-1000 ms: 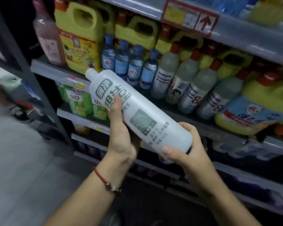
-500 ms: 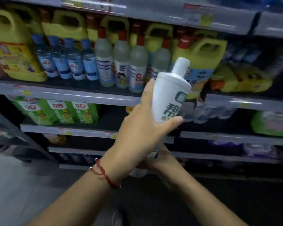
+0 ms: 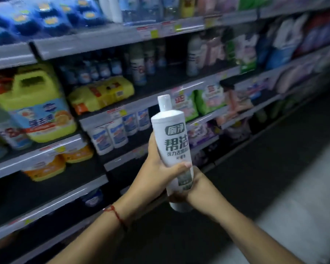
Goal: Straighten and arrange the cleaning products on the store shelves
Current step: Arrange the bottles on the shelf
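A tall white bottle (image 3: pixel 172 136) with green lettering and a white cap stands upright in front of the shelves, held by both hands. My left hand (image 3: pixel 156 173), with a red string bracelet on the wrist, grips its middle from the left, thumb across the front. My right hand (image 3: pixel 193 190) grips the lower part from behind and the right; the bottle's base pokes out below it. The bottle is in the air, apart from the shelf.
Grey store shelves (image 3: pixel 107 38) run from left to far right. A large yellow jug (image 3: pixel 34 103) and a yellow pack (image 3: pixel 101 93) sit at left, white pouches (image 3: pixel 111 135) behind the bottle, green bags (image 3: pixel 208 101) to the right. The dark aisle floor (image 3: pixel 274 168) lies at right.
The view has swung right along the shelves. The bottle, tilted a second ago, now stands upright. My left hand has slid lower on it; my right hand still grips the bottom.
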Motion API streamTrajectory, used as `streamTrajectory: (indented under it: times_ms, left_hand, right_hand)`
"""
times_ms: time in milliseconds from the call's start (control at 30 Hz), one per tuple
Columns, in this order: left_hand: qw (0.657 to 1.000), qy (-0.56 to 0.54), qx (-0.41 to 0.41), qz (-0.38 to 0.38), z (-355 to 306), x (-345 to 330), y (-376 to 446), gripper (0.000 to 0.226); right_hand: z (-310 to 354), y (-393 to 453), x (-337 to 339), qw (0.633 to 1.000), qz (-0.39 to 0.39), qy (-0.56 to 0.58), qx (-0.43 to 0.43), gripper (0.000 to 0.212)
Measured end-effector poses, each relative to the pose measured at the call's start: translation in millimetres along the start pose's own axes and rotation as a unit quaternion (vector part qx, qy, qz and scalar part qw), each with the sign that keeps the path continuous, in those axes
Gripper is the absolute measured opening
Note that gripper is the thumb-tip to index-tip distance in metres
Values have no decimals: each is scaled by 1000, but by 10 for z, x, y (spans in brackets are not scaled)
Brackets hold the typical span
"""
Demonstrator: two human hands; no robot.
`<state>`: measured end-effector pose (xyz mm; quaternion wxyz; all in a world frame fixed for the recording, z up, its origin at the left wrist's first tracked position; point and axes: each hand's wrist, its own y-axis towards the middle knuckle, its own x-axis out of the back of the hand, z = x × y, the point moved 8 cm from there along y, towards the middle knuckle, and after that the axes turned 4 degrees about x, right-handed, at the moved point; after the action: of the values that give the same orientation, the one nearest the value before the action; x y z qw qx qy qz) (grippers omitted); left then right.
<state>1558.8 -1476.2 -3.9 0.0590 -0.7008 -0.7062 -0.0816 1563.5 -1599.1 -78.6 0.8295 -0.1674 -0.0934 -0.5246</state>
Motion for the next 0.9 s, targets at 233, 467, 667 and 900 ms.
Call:
streamTrajectory:
  times_ms: [233,467,667,900]
  left_hand:
    - [992,-120,14,19,-168,-711,647,85]
    - [985,-146,-18,-85,-737,-159,1220,66]
    - [968,-97,-151,-173,-1575,625,1599,75]
    - [947,-23,-228,-226,-2098,1419,2005,82]
  right_hand:
    - [149,23,1234,988,-113,-107,-2,66]
    - [1092,565,1535,975,-98,-142,139,67]
    - [2154,1168,1569,956,-28,-121,265,67]
    - [3001,1864,1548,932,24,-140,335,54]
